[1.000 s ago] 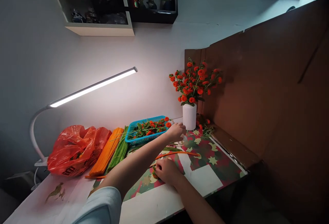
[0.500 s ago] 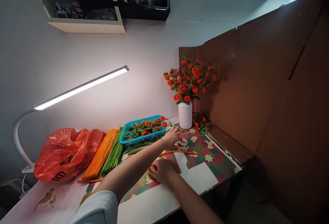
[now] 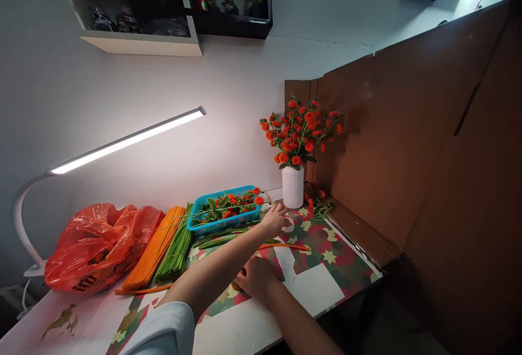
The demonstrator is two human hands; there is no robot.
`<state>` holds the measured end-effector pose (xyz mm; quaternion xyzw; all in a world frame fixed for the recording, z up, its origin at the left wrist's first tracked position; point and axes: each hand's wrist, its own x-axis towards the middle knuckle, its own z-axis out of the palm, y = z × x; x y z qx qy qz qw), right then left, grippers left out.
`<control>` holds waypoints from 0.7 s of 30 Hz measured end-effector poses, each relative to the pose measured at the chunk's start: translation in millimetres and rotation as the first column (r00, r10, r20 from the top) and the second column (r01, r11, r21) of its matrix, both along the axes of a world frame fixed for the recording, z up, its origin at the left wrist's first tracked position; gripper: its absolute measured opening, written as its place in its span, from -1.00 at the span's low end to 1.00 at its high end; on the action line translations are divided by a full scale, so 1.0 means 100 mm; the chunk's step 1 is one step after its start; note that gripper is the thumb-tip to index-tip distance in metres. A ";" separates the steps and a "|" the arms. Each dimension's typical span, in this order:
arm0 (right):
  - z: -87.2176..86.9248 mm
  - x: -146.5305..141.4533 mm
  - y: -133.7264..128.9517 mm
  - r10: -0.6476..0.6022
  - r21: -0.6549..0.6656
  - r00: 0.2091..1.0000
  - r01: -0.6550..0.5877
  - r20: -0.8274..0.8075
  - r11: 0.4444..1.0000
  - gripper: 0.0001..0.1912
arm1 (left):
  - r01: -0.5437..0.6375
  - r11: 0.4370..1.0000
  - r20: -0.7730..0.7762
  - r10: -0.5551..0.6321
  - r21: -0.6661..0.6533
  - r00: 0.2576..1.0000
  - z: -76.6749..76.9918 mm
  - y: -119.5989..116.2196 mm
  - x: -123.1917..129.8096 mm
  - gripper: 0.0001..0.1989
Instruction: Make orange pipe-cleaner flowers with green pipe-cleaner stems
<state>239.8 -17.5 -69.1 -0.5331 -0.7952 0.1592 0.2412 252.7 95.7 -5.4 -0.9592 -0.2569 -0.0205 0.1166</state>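
My left hand [image 3: 275, 219] reaches forward over the table, its fingers closed near a thin tan stick [image 3: 269, 197] beside the blue basket; I cannot make out whether it grips it. A white tape ring [image 3: 289, 225] lies by its fingers. My right hand [image 3: 253, 277] is closed low over the patterned cover, on a small orange and green piece [image 3: 235, 286] mostly hidden by the fingers. The blue basket [image 3: 224, 225] holds orange flowers with green leaves. An orange stem [image 3: 289, 245] lies between the hands and the white vase [image 3: 292, 189] of orange flowers.
Bundled orange stems [image 3: 153, 251] and green stems [image 3: 176, 257] lie left of the basket, beside a red plastic bag [image 3: 101, 246]. A lit lamp [image 3: 130, 141] hangs above. Brown cardboard [image 3: 391, 126] stands along the right side.
The whole view has shifted slightly. My left hand now covers more of the white tape ring, and my right hand covers more of the small orange and green piece.
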 end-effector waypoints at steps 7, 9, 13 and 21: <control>0.05 0.04 -0.04 0.017 -0.067 0.997 -0.022 -0.070 0.998 -0.84 | 0.012 0.999 0.329 -0.022 0.033 0.944 0.33 -0.27 -0.53 -0.72; 0.06 0.05 -0.04 0.023 -0.081 0.996 -0.030 -0.088 0.996 -0.81 | -0.015 0.998 0.421 -0.014 0.065 0.907 0.33 -0.46 -0.85 -0.78; 0.10 0.06 -0.02 0.031 -0.084 0.978 -0.049 -0.205 0.995 -0.83 | -0.219 0.972 0.615 0.119 0.090 0.779 0.05 -0.93 -1.56 -0.80; 0.18 0.00 -0.14 0.104 0.178 0.911 -0.035 -0.399 0.983 -0.84 | -0.467 0.866 0.787 0.409 -0.177 0.461 -0.53 -1.46 -2.10 -0.80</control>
